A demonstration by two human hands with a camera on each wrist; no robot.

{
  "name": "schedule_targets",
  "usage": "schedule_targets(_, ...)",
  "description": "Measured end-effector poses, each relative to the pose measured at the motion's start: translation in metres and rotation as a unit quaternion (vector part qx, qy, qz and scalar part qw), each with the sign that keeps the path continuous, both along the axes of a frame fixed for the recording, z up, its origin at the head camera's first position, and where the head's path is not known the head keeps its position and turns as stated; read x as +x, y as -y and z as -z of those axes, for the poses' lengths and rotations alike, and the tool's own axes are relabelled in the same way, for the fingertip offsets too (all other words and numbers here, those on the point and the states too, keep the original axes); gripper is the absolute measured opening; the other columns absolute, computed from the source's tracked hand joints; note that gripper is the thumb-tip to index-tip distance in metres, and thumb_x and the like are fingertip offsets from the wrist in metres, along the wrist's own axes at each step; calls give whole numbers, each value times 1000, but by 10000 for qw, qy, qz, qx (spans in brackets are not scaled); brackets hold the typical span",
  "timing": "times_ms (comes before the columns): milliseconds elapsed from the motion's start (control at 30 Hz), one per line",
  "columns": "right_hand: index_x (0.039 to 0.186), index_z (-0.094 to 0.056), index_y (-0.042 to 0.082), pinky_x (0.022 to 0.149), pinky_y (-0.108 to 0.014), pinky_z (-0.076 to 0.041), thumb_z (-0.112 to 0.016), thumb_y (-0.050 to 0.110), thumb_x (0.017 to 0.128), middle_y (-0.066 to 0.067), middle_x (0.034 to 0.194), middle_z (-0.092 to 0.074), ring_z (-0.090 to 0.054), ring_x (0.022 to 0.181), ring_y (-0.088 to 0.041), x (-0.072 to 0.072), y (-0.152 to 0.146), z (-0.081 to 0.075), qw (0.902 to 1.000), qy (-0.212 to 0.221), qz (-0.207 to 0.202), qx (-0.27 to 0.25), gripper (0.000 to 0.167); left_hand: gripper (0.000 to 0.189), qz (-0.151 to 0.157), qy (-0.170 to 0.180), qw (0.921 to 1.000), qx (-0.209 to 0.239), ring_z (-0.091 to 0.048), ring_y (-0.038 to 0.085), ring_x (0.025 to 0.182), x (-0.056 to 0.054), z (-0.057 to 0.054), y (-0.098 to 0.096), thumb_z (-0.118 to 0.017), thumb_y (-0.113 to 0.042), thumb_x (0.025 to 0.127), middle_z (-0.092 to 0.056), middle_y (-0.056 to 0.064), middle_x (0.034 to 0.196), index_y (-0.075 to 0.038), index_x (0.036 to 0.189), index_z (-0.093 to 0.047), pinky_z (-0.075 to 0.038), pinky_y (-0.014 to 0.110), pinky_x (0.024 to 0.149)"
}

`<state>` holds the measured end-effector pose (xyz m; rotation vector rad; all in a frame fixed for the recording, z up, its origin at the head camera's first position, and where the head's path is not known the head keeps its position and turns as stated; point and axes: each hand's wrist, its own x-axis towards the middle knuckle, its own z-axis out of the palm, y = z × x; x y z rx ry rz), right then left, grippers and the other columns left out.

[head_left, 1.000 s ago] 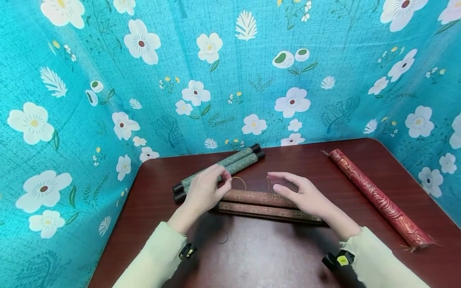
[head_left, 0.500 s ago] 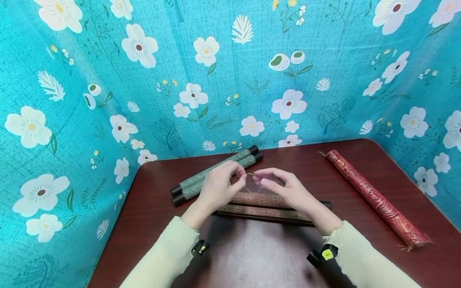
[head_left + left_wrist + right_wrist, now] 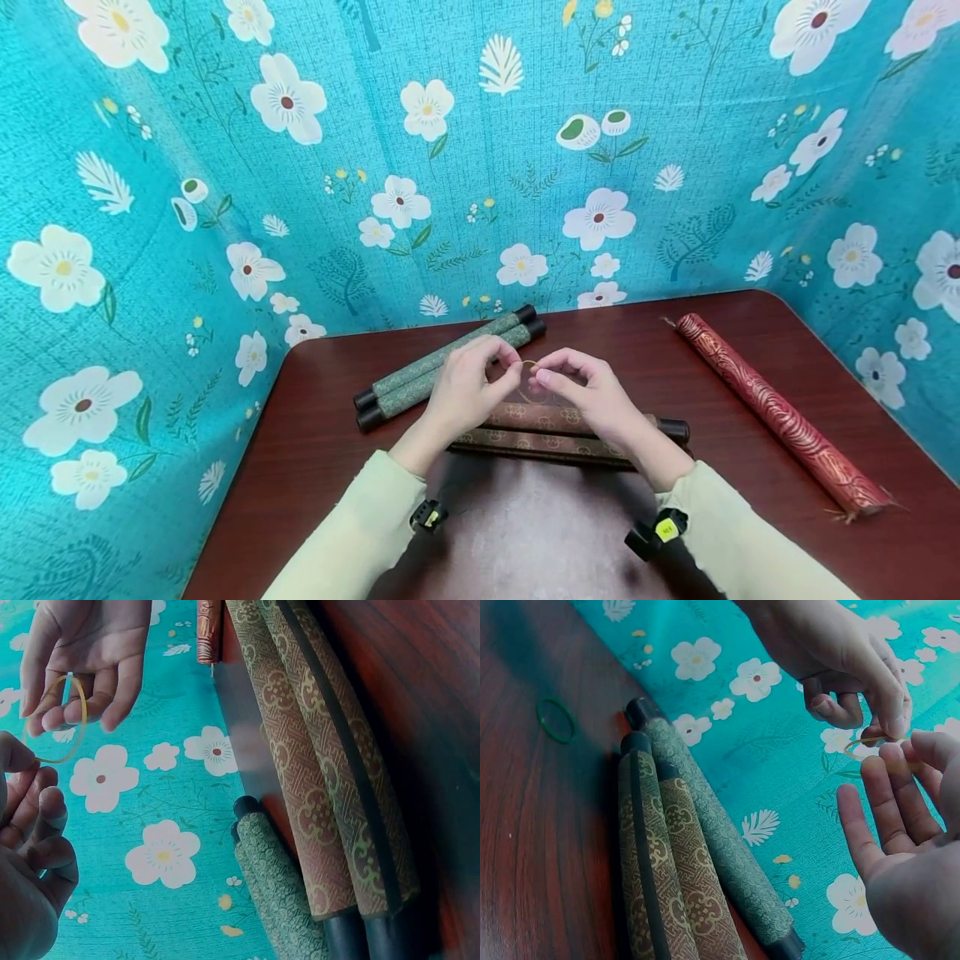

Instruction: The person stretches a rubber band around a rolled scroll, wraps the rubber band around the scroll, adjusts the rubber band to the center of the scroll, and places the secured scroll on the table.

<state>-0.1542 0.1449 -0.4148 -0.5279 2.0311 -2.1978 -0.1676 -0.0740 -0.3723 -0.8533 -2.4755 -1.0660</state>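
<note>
A thin yellow rubber band (image 3: 84, 720) forms a loop between the two hands, above the brown scrolls. My left hand (image 3: 471, 382) pinches one side of it between thumb and forefinger. From the opposite side my right hand (image 3: 592, 393) holds the loop at its fingertips, thumb close to the forefinger; the left wrist view shows the band lying against its fingers. Below them, two brown patterned scrolls (image 3: 555, 418) with black ends lie side by side on the table. Wrists and forearms hide parts of these scrolls in the head view.
Behind the left hand, two green scrolls (image 3: 420, 367) with black ends lie slanted. A red and gold scroll (image 3: 780, 410) rests on the right of the dark red table (image 3: 300, 500). A green rubber band (image 3: 541, 718) lies on the tabletop. Flowered turquoise cloth (image 3: 450, 208) surrounds the table.
Both hands have come together over the brown scrolls. The left moved right with the rubber band, and the right moved left until its fingertips met the loop.
</note>
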Motion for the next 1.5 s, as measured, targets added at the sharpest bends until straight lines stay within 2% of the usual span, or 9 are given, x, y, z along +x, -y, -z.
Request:
schedule_targets(133,110,-72,10,93,-33,-61,-63,10,108,-2,100,-74,-75,98,-15,0,-1,-1,9980,386,77,-487,9,5,43,30,9999,163,-61,17,73,-1,4,-3,-71,-14,97,-67,-2,87,-13,93,-72,-48,25,65)
schedule_targets(233,105,-73,16,95,-33,-61,-60,7,109,0,99,-73,-75,97,-14,-1,-1,-1,9922,613,-24,-1088,16,5,51,186,9995,260,-57,10,72,-1,6,-5,-70,-15,97,-67,-3,86,-13,93,-73,-48,25,64)
schedule_targets(400,103,-73,16,96,-34,-61,-53,4,110,-1,95,-73,-75,94,-16,-1,-1,-2,9784,716,-286,-1920,24,5,102,653,9965,520,-55,6,69,-2,15,-8,-70,-14,99,-68,-4,88,-14,95,-73,-49,25,63)
schedule_targets(633,103,-71,14,91,-32,-62,-49,6,111,-1,92,-72,-72,86,-15,-1,-1,-5,9660,778,-485,-2417,25,5,128,1258,9880,887,-52,6,62,-3,24,-12,-71,-12,100,-70,-2,86,-13,96,-73,-44,24,59)
schedule_targets(833,108,-75,14,80,-27,-61,-46,7,112,0,95,-73,-68,80,-12,0,-4,-5,9632,704,-849,-2451,30,5,84,1512,9826,1080,-50,7,62,-4,26,-15,-70,-12,101,-67,-3,82,-12,97,-73,-42,23,58)
schedule_targets(1033,130,-75,15,82,-29,-63,-41,4,112,-2,102,-75,-70,85,-14,1,-6,-5,9649,469,-1122,-2329,39,5,49,1507,9814,1186,-47,9,61,-3,26,-17,-68,-14,102,-56,-4,73,-12,99,-72,-40,23,58)
schedule_targets(1167,139,-72,18,85,-34,-65,-46,3,112,-4,110,-77,-75,92,-14,2,-6,-6,9716,422,-945,-2129,40,6,118,1629,9781,1290,-48,11,62,-3,25,-17,-68,-13,102,-57,-4,74,-11,99,-73,-40,24,58)
schedule_targets(1333,145,-69,21,80,-34,-66,-55,1,110,-1,118,-76,-77,97,-14,3,-5,-5,9820,292,-608,-1765,43,7,399,1983,9693,1399,-49,12,65,-4,23,-17,-67,-11,102,-61,-2,80,-8,100,-73,-40,24,58)
schedule_targets(1500,149,-66,20,73,-27,-64,-58,-2,108,-1,120,-76,-77,95,-13,2,-7,-4,9823,218,-505,-1793,46,10,591,2202,9631,1430,-50,12,65,-4,22,-16,-67,-15,104,-64,-1,82,-9,103,-74,-42,24,57)
